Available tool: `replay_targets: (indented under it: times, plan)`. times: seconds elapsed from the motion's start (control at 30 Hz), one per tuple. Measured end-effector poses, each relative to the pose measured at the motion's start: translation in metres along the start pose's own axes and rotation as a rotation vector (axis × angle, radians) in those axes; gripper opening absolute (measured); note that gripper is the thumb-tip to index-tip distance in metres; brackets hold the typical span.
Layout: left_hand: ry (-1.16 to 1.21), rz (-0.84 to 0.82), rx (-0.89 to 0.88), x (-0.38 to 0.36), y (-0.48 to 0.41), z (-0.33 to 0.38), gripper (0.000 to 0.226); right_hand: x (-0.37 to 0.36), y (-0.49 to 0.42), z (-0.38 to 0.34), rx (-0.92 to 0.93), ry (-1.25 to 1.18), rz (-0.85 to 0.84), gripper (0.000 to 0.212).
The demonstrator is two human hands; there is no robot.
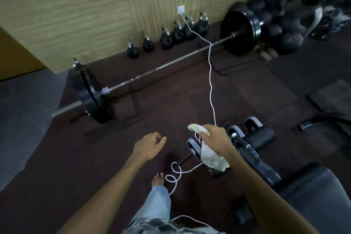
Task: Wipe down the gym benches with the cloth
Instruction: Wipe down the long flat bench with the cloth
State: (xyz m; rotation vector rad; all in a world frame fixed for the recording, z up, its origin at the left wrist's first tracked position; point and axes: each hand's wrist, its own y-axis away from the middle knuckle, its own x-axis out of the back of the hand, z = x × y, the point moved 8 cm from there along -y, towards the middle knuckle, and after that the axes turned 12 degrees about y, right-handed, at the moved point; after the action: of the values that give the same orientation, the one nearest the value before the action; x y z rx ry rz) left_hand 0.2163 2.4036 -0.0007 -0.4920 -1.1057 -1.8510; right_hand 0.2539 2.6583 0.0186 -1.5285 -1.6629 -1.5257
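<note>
A black padded gym bench fills the lower right, its foot rollers pointing away from me. My right hand hovers just left of the rollers, above the bench's front frame, and grips a crumpled white cloth that hangs down below the fist. My left hand is held out over the dark floor to the left, fingers loosely apart and holding nothing.
A white cable runs from a wall socket down past my right hand and coils by my bare foot. A loaded barbell lies across the floor ahead. Several kettlebells line the wooden wall; medicine balls are piled at the back right.
</note>
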Motion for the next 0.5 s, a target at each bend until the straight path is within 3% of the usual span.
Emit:
replay_targets:
  times: [0.13, 0.4, 0.5]
  plan:
    - [-0.012, -0.012, -0.023, 0.067, -0.056, 0.001, 0.046, 0.018, -0.045, -0.023, -0.065, -0.07, 0.018, 0.032]
    - [-0.098, -0.015, -0.118, 0.149, -0.173, 0.074, 0.052, 0.095, -0.141, -0.049, -0.132, -0.143, 0.111, 0.019]
    - [-0.148, -0.02, -0.193, 0.162, -0.223, 0.118, 0.053, 0.127, -0.181, -0.046, -0.161, -0.186, 0.161, 0.024]
